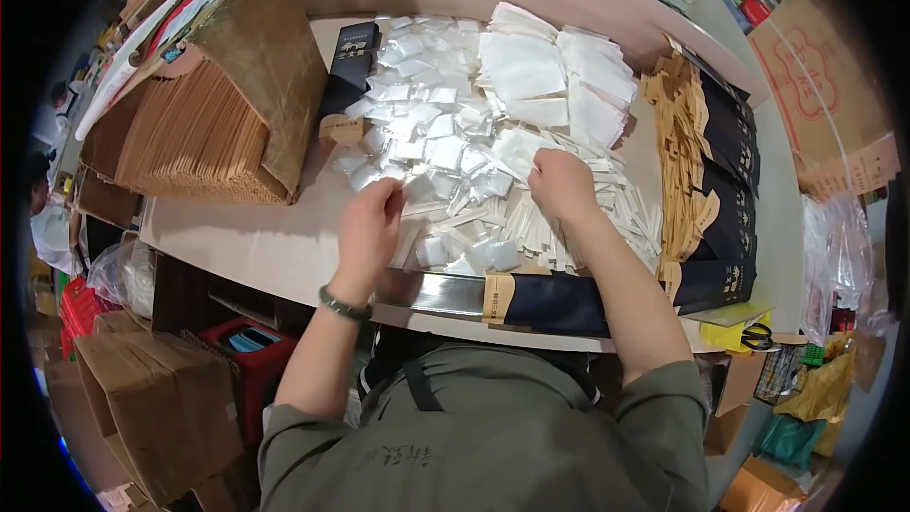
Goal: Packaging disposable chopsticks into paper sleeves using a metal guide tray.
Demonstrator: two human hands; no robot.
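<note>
One left hand (370,228), thumb and fingertips drawn together, is at the near-left part of a spread of small clear packets (441,123) on the counter (237,237); whether it pinches anything cannot be told. The right hand (563,185) is curled above white paper strips (630,213), its grip likewise not determinable. White napkins (521,66) lie beyond it, and navy-and-tan pouches (732,137) line the counter's right side.
</note>
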